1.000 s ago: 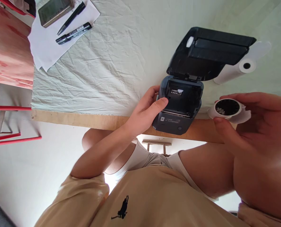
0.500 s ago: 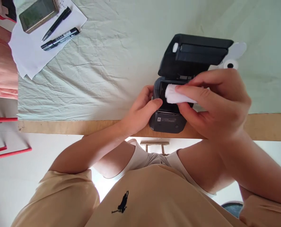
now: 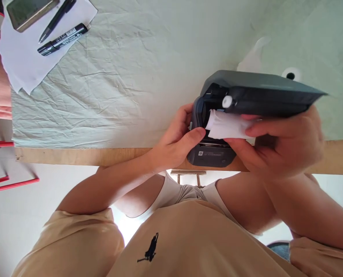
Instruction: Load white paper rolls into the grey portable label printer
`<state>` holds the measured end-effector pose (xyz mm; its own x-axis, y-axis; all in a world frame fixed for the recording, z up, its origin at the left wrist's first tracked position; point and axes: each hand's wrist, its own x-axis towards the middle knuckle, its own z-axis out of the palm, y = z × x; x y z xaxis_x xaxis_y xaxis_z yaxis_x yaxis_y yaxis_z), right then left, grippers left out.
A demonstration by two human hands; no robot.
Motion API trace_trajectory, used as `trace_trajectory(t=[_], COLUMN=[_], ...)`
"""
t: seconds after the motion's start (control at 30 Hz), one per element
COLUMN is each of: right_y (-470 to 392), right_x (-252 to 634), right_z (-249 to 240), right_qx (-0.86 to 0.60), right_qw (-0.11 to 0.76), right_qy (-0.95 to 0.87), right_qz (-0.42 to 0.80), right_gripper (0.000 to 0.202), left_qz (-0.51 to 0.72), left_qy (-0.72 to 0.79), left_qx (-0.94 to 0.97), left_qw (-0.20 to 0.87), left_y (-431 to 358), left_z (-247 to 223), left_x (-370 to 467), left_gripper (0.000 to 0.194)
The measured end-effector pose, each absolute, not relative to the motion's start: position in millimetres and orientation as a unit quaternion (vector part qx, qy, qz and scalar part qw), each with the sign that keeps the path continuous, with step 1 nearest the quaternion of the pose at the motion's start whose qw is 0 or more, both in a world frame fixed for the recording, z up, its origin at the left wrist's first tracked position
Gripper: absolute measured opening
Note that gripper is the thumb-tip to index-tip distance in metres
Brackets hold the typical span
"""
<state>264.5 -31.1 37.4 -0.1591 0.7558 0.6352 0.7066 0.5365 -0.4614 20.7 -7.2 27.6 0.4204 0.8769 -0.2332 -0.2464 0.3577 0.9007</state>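
A small dark printer-like device (image 3: pixel 212 154) sits at the table's front edge, its hinged lid (image 3: pixel 260 82) partly raised and tilted over the open compartment. My left hand (image 3: pixel 178 140) grips the device's left side, thumb on the rim of the compartment. Between the thumb and fingers of my right hand (image 3: pixel 287 142) is a white cloth or paper piece (image 3: pixel 229 125), its left end inside the compartment beneath the lid. Some right-hand fingers are hidden behind the lid's right end.
White paper sheets (image 3: pixel 24 57) lie at the upper left, bearing a phone-like object (image 3: pixel 30 13), a pen (image 3: pixel 56 21) and a black marker (image 3: pixel 62 39). Behind the lid are a small white roll (image 3: pixel 291 74) and a pale strip (image 3: pixel 252 57).
The lid has come down and forward over the compartment. My right hand has shifted right, and more of the white piece shows. The view has moved slightly.
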Motion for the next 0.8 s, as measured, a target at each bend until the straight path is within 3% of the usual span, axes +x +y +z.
trace_trajectory(t=[0.1, 0.17, 0.3, 0.5, 0.63, 0.8], right_y=[-30, -27, -19, -16, -19, -18], right_x=[265, 262, 258, 254, 247, 246], right_z=[39, 39, 41, 43, 38, 31], right_qx=[-0.451, -0.451, -0.427, -0.424, -0.423, -0.431], right_qw=[0.44, 0.461, 0.534, 0.472, 0.482, 0.474], right_qy=[-0.777, -0.762, -0.717, -0.773, -0.767, -0.766], right_qz=[-0.005, 0.063, 0.137, 0.023, 0.007, -0.05], right_gripper=[0.018, 0.014, 0.048, 0.014, 0.024, 0.036], left_qz=[0.365, 0.36, 0.363, 0.376, 0.359, 0.352], left_qy=[0.393, 0.388, 0.373, 0.381, 0.366, 0.367], left_qx=[0.417, 0.427, 0.44, 0.434, 0.438, 0.457], left_qw=[0.734, 0.733, 0.732, 0.724, 0.738, 0.73], left_y=[-5, -5, -6, -5, -3, -2], left_z=[24, 24, 26, 20, 19, 21], left_x=[18, 15, 10, 8, 6, 6], left_gripper=[0.077, 0.077, 0.069, 0.075, 0.084, 0.081])
